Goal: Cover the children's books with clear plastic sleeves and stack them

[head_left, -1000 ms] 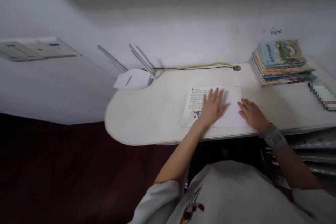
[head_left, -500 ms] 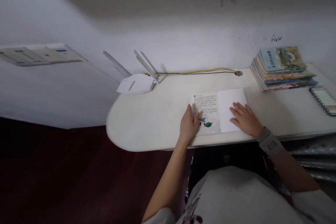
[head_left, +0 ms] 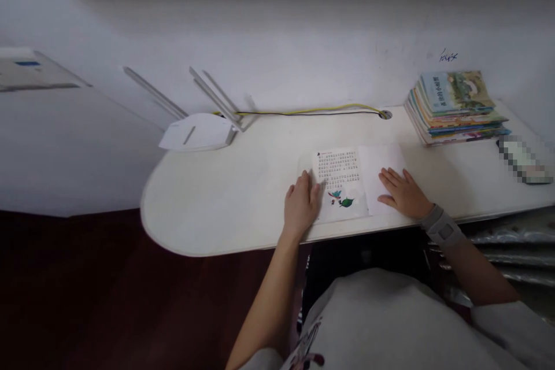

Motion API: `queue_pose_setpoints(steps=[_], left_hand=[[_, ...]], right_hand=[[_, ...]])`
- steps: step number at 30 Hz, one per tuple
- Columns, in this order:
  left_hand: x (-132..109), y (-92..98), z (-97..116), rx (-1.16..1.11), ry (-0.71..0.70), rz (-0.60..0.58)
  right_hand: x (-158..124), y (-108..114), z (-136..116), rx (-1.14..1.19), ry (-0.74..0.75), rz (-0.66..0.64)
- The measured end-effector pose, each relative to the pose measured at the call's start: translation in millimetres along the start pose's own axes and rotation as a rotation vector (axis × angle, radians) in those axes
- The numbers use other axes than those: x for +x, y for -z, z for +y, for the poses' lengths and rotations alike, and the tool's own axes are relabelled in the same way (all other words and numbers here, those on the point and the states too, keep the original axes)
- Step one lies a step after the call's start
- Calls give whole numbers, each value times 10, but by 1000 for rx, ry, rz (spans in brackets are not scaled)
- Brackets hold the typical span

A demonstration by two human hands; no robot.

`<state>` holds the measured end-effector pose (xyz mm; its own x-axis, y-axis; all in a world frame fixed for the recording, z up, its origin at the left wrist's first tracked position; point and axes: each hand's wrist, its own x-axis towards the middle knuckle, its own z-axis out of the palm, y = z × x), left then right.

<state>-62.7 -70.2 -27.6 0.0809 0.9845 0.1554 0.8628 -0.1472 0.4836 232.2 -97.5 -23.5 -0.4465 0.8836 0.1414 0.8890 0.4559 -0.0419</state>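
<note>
An open booklet (head_left: 340,185) lies flat near the front edge of the white desk. Its left page carries printed text and a small drawing with a green leaf; the right page is plain white. My left hand (head_left: 302,202) rests at the booklet's left edge, fingers apart, with nothing gripped. On the white page, my right hand (head_left: 403,192) lies palm down with its fingers spread. A grey band (head_left: 440,225) is around my right wrist.
A stack of picture books (head_left: 457,107) stands at the back right, near a blurred phone (head_left: 524,162). A white router (head_left: 199,132) with raised antennas sits at the back left. Yellow and black cables (head_left: 303,111) run along the wall to a desk hole (head_left: 385,115).
The view has shifted, with the desk's left end now further left. My left thumb has come off the printed page, and the hand now lies beside it. My right hand stays on the white page.
</note>
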Motion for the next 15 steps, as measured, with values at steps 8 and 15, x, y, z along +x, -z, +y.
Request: queue_pose_setpoints(steps=[8, 15], left_hand=[[-19, -6, 54, 99, -24, -14], [-28, -22, 45, 151, -48, -20]], right_hand=[[-50, -29, 38, 10, -20, 2], [71, 77, -121, 16, -38, 7]])
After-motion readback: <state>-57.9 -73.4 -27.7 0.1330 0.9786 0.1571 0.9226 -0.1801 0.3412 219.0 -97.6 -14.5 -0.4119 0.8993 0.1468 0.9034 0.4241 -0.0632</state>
